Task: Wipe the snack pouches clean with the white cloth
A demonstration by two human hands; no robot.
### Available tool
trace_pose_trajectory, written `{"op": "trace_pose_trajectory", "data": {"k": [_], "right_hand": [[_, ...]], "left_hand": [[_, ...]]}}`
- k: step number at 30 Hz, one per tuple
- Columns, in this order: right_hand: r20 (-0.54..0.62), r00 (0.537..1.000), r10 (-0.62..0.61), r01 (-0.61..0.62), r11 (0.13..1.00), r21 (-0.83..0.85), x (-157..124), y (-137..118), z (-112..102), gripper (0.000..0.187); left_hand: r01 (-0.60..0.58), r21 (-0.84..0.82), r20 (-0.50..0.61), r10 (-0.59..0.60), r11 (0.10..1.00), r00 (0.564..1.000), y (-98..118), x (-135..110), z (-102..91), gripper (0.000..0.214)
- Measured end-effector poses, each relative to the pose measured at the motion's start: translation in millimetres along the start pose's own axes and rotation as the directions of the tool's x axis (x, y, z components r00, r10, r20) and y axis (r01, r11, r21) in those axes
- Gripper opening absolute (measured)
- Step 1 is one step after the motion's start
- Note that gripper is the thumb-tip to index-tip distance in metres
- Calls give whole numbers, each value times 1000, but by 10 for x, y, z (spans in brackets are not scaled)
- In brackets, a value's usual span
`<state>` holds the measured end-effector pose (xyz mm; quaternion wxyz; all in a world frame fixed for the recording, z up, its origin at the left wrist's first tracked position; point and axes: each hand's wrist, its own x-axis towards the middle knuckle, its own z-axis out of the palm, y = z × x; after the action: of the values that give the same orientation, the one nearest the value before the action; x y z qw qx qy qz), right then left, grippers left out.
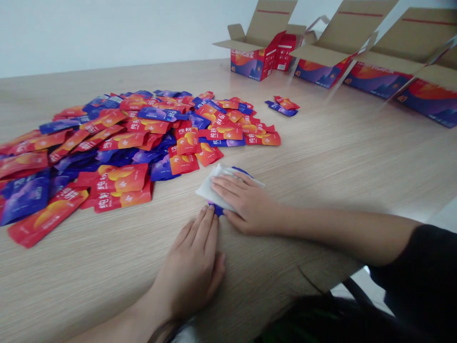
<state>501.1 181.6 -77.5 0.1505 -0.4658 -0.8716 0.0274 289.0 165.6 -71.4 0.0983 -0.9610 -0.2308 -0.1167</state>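
Note:
My right hand (pixel 246 202) presses a folded white cloth (pixel 207 187) down onto a blue pouch (pixel 217 210) on the table. Its fingers are bent slightly over the cloth, holding it. Only blue edges of the pouch show, above and below the cloth. At the pouch's near edge, the fingertips of my left hand (pixel 196 262) touch it with fingers stretched out, gripping nothing. Beyond both hands, a large heap of red and blue pouches (pixel 121 178) spreads over the left side of the table.
Several open cardboard boxes (pixel 246 64), red and blue outside, line the back right with flaps raised. A red box (pixel 284 51) stands behind the leftmost one. Two or so loose pouches (pixel 282 108) lie apart from the heap on the wooden table (pixel 339 157). A white wall rises behind.

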Motion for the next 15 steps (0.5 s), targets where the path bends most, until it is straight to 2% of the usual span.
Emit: {"op": "trace_pose_trajectory", "data": {"k": [2,4,7,10,15], "right_hand": [[-39,989,141,-142,989,-29,19,205,-29,58],[-77,955,285,-289,956,-49,23,409,-71,54],[-121,916,384,-393,918,-62,8,600,-160,42],[-152,911,383,-396,915,-71,-4,641,-239,30],[-186,953,238,-254,965,-65,-22,514,-221,20]], "left_hand": [[-3,15,4,3,1000,1000,-14,0,-9,53],[14,32,-5,-14,999,1000,-49,-2,-14,49],[84,36,7,-84,996,996,-147,4,-18,33],[177,13,59,-177,984,982,-267,29,-7,28],[335,-12,74,-334,942,940,-421,92,79,49]]}}
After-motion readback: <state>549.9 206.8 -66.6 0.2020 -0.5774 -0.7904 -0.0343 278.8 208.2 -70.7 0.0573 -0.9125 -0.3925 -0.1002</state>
